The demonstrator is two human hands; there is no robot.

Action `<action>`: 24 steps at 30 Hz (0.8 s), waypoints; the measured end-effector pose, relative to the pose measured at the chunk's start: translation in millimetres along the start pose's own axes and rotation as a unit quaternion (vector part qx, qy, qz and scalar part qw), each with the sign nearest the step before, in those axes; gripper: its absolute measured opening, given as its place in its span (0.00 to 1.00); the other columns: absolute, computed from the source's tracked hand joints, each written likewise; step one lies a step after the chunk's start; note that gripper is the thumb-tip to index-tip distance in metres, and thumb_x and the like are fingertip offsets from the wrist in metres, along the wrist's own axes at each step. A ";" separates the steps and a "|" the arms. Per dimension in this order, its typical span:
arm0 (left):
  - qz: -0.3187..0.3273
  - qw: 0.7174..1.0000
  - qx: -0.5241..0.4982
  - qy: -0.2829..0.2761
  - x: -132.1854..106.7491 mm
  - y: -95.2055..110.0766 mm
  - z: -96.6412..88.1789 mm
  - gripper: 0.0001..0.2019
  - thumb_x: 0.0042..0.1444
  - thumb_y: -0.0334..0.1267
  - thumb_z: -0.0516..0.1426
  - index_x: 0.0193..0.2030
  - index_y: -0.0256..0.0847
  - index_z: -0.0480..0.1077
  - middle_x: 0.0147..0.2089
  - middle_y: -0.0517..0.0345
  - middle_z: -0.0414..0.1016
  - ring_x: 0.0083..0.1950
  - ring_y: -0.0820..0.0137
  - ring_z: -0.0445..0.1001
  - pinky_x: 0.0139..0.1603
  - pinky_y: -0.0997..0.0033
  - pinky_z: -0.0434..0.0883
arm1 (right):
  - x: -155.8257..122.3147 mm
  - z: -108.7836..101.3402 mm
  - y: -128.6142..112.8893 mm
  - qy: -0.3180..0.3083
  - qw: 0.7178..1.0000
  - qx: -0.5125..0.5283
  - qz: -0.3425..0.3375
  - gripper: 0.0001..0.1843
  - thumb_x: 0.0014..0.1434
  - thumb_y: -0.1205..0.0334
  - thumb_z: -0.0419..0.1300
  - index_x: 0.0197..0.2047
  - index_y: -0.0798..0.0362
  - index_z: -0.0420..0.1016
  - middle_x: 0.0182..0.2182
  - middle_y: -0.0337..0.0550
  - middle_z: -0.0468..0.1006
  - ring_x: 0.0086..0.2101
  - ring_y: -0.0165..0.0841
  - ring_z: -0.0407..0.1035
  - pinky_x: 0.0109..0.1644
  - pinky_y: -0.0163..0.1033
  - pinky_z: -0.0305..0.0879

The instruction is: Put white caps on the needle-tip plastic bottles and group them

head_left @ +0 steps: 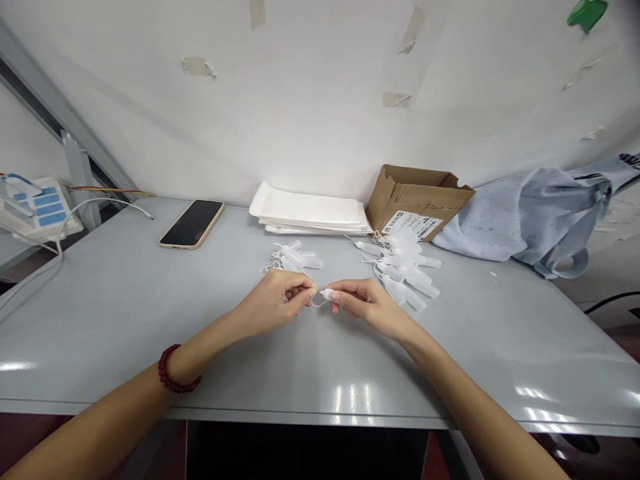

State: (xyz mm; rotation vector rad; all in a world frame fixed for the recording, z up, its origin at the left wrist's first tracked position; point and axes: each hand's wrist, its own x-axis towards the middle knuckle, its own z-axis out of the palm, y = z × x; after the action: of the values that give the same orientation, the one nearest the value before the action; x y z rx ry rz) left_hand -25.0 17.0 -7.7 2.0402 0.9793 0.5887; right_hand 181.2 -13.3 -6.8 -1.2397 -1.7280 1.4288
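Note:
My right hand (367, 301) is closed on a small translucent needle-tip bottle, its white nozzle (327, 294) poking out between thumb and fingers toward the left. The rest of that bottle is hidden in the hand. My left hand (290, 297) pinches the end of the thin tip; what exactly lies between its fingertips is covered. A thin white cord (320, 305) loops below, between both hands. Behind my left hand lies a small group of similar bottles (295, 255). A larger heap of the same bottles (407, 267) lies beyond my right hand.
On the grey table (150, 300), a phone (193, 225) lies at the back left. White flat packets (310, 208) are stacked against the wall beside an open cardboard box (420, 200). Light blue cloth (520, 213) lies at right; a white cable (63, 233) crosses the left edge.

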 end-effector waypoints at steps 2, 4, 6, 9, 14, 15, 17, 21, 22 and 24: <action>0.005 1.000 0.004 0.002 -0.3 -0.2 0.5 0.10 0.58 0.35 0.52 0.31 0.36 0.73 0.26 0.59 0.74 0.22 0.76 0.68 0.23 0.79 0.61 | 0.2 0.5 0.8 -0.003 1.000 0.005 0.001 0.19 0.61 0.50 0.55 0.41 0.55 0.79 0.25 0.38 0.69 0.23 0.24 0.52 0.25 0.32 0.49; 0.012 1.000 0.004 0.002 -0.3 -0.9 1.0 0.10 0.58 0.34 0.52 0.31 0.36 0.74 0.26 0.59 0.74 0.23 0.76 0.68 0.23 0.78 0.62 | 0.3 0.8 1.5 -0.006 1.000 0.008 0.003 0.19 0.61 0.49 0.55 0.40 0.55 0.79 0.26 0.38 0.69 0.23 0.24 0.52 0.25 0.32 0.48; 0.018 1.000 0.000 0.002 0.0 -1.9 1.5 0.10 0.58 0.34 0.52 0.31 0.36 0.74 0.26 0.59 0.74 0.23 0.76 0.68 0.24 0.78 0.63 | 0.5 0.9 2.2 -0.007 1.000 0.008 0.006 0.19 0.60 0.49 0.55 0.38 0.56 0.78 0.26 0.38 0.69 0.23 0.24 0.51 0.24 0.32 0.48; 0.025 1.000 -0.001 0.005 0.2 -3.0 2.2 0.10 0.57 0.34 0.52 0.31 0.37 0.73 0.26 0.59 0.74 0.22 0.76 0.68 0.23 0.79 0.63 | 0.8 0.8 3.8 -0.006 1.000 0.008 0.012 0.20 0.60 0.47 0.55 0.35 0.56 0.78 0.25 0.38 0.68 0.22 0.24 0.50 0.24 0.32 0.47; 0.028 1.000 0.005 0.008 -0.5 -2.0 3.6 0.10 0.57 0.34 0.52 0.31 0.36 0.73 0.25 0.60 0.73 0.23 0.76 0.68 0.24 0.79 0.63 | 1.7 0.9 5.7 -0.006 1.000 0.012 0.017 0.20 0.60 0.47 0.55 0.35 0.56 0.78 0.25 0.38 0.68 0.22 0.24 0.50 0.24 0.33 0.47; 0.025 1.000 0.003 0.008 -0.4 -1.2 3.5 0.10 0.57 0.34 0.52 0.31 0.36 0.73 0.25 0.60 0.73 0.23 0.76 0.68 0.24 0.79 0.64 | 1.8 1.0 5.4 -0.005 1.000 0.013 0.015 0.20 0.60 0.47 0.55 0.36 0.56 0.78 0.25 0.38 0.69 0.22 0.24 0.51 0.24 0.33 0.47; 0.013 1.000 -0.005 0.008 0.4 0.8 2.1 0.10 0.58 0.35 0.52 0.31 0.36 0.73 0.26 0.60 0.73 0.23 0.76 0.68 0.24 0.79 0.64 | 1.8 1.2 3.9 0.000 1.000 0.015 0.006 0.19 0.61 0.49 0.55 0.41 0.55 0.78 0.25 0.38 0.70 0.23 0.24 0.53 0.25 0.32 0.49; -0.018 0.998 -0.054 0.018 3.0 4.6 -6.2 0.10 0.58 0.39 0.54 0.34 0.37 0.74 0.28 0.59 0.74 0.25 0.75 0.70 0.25 0.78 0.67 | 1.8 2.6 1.0 0.029 0.999 -0.001 -0.021 0.17 0.61 0.52 0.55 0.46 0.53 0.77 0.30 0.41 0.75 0.28 0.28 0.64 0.30 0.34 0.57; -0.025 0.997 -0.066 0.028 3.5 4.9 -8.7 0.11 0.58 0.40 0.54 0.34 0.37 0.74 0.28 0.59 0.74 0.25 0.75 0.70 0.26 0.78 0.67 | 1.9 3.2 1.0 0.050 0.998 -0.017 -0.035 0.16 0.61 0.53 0.55 0.46 0.53 0.76 0.32 0.42 0.76 0.30 0.30 0.66 0.32 0.34 0.59; -0.045 0.994 -0.079 0.054 4.1 4.4 -13.1 0.13 0.58 0.43 0.54 0.32 0.37 0.73 0.25 0.59 0.71 0.25 0.75 0.69 0.25 0.78 0.66 | 2.4 4.7 2.6 0.103 0.990 -0.067 -0.069 0.15 0.59 0.54 0.57 0.45 0.52 0.75 0.36 0.43 0.77 0.34 0.32 0.68 0.36 0.36 0.62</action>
State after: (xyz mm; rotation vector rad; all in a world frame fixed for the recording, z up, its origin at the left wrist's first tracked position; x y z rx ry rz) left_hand -29.5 24.4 3.8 1.8315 1.0469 0.7120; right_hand 176.9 -13.1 -10.9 -1.2621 -1.7516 1.0805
